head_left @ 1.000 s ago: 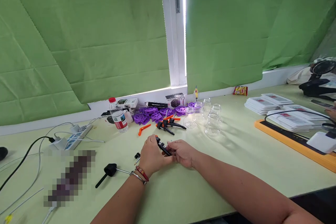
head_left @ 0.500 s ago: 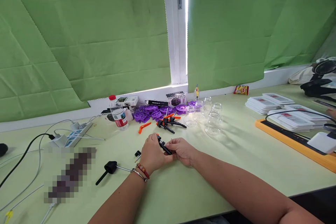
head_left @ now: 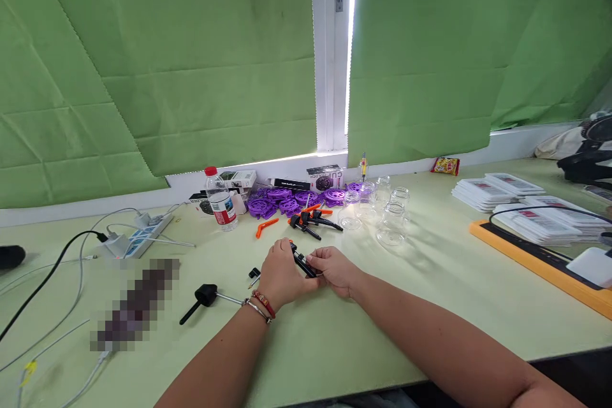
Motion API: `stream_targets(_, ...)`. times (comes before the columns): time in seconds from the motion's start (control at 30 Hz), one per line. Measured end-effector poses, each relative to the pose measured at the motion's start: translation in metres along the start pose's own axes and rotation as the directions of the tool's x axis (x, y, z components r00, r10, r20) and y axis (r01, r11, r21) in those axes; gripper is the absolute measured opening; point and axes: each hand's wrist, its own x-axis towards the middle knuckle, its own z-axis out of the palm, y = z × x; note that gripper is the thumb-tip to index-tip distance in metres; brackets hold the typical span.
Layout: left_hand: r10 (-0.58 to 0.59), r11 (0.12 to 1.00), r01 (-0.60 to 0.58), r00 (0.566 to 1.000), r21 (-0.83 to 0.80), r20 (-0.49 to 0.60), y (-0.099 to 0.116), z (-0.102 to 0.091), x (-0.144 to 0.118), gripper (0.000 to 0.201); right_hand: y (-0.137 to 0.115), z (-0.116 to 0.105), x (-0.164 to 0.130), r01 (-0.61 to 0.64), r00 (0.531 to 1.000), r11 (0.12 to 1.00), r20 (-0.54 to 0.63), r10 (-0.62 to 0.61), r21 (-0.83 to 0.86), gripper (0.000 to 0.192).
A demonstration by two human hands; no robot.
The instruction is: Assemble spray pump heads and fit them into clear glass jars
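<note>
Both of my hands meet over the table around a slim black plastic part (head_left: 303,263). My left hand (head_left: 281,275) wraps its far end, covering much of it. The fingertips of my right hand (head_left: 335,269) pinch the near end; whether they hold a smaller piece there is too hidden to tell. Left of my left wrist lies a black cone-headed piece with a handle and metal rod (head_left: 206,295). A small black piece with a metal tip (head_left: 254,275) sits close beside my left hand. Beyond my hands are several black-and-orange handled pieces (head_left: 315,220) and a bent orange piece (head_left: 266,227).
Purple wheel-like parts (head_left: 262,205) are heaped by the wall. Clear glass jars (head_left: 392,233) stand right of them, and a red-capped bottle (head_left: 220,204) to the left. A power strip (head_left: 148,236) with cables lies left; white card stacks (head_left: 530,223) and an orange-edged board (head_left: 540,268) lie right.
The view has turned slightly, so most things appear a little further right. My hands keep their hold on the black part, with only small finger shifts.
</note>
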Motion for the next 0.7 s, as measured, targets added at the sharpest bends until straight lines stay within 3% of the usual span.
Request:
stream_targets(0.3, -0.031, 1.000, 0.031, 0.999, 0.003, 0.030, 0.000, 0.000, 0.001, 0.069, 0.001, 0.001, 0.000, 0.034, 0.999, 0.999, 0.019, -0.033, -0.029, 0.023)
stream_targets(0.5, -0.014, 1.000, 0.013, 1.000, 0.025, 0.015, -0.002, 0.003, 0.000, 0.071, 0.000, 0.002, -0.001, 0.023, 1.000, 0.988, 0.007, -0.022, -0.150, 0.015)
stream_targets(0.7, -0.035, 0.999, 0.033, 0.997, 0.026, 0.069, -0.003, 0.002, 0.001, 0.079, -0.009, -0.010, 0.001, -0.016, 0.999, 0.929, 0.021, 0.026, -0.371, 0.013)
